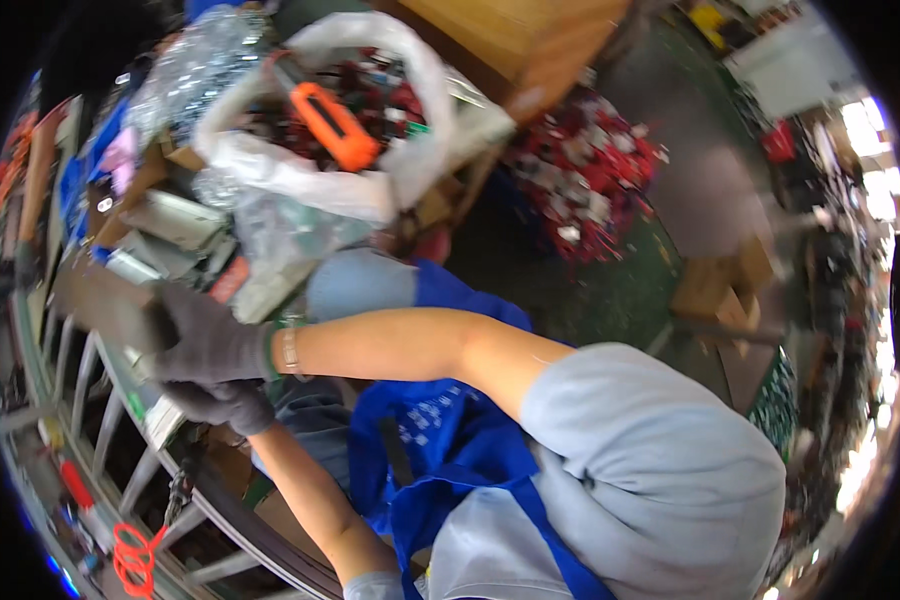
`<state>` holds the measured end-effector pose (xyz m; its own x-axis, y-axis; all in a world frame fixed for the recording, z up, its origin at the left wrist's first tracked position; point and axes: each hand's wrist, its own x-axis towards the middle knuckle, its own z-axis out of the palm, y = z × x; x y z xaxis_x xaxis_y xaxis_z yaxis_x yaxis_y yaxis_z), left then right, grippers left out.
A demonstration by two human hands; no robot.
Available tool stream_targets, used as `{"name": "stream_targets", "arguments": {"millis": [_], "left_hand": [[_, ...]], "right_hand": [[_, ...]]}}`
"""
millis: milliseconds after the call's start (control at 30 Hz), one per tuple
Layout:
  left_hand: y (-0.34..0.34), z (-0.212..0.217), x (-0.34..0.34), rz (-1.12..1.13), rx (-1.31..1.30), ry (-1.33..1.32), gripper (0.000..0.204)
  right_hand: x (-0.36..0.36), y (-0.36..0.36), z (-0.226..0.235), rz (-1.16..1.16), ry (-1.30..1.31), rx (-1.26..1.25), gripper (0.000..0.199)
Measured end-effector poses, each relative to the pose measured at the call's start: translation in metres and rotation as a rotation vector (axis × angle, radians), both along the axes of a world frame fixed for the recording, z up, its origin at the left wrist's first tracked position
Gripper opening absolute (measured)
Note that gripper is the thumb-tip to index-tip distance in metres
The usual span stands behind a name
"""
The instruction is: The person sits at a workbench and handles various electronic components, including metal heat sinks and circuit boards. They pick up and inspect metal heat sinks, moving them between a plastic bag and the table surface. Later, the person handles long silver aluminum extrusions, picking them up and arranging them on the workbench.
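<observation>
Both gray-gloved hands are to the left of the blue apron (430, 430), the right hand (205, 338) just beyond the left hand (218, 403), fingers blurred. The bare right forearm (370, 342) crosses over the apron; the left forearm (305, 490) slants along its left side.

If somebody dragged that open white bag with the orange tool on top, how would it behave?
The white bag has a creased, floppy-looking rim, so it would probably sag. The small pieces inside might shift and spill through the open mouth. The orange tool seems to lie loosely on them, so it may slide.
</observation>
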<state>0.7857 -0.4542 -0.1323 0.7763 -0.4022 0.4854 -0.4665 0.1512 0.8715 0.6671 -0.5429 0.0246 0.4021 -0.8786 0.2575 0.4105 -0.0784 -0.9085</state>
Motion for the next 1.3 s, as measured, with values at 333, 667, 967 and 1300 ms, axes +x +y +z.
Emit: {"name": "stream_targets", "arguments": {"millis": [333, 667, 967, 1300], "left_hand": [[-0.057, 0.092, -0.065, -0.147, -0.106, -0.083, 0.061], [-0.033, 0.092, -0.054, -0.230, -0.008, 0.196, 0.045], [-0.040, 0.133, -0.064, -0.389, -0.233, 0.506, 0.050], [-0.040, 0.139, -0.064, -0.507, -0.195, 0.549, 0.043]], "right_hand": [[-0.031, -0.035, 0.016, 0.059, 0.391, -0.268, 0.084], [-0.043, -0.039, 0.020, 0.190, 0.780, -0.568, 0.091], [-0.031, -0.087, 0.011, -0.360, 0.460, -0.760, 0.049], [0.008, -0.173, -0.014, 0.074, 1.222, -0.332, 0.079]]}}
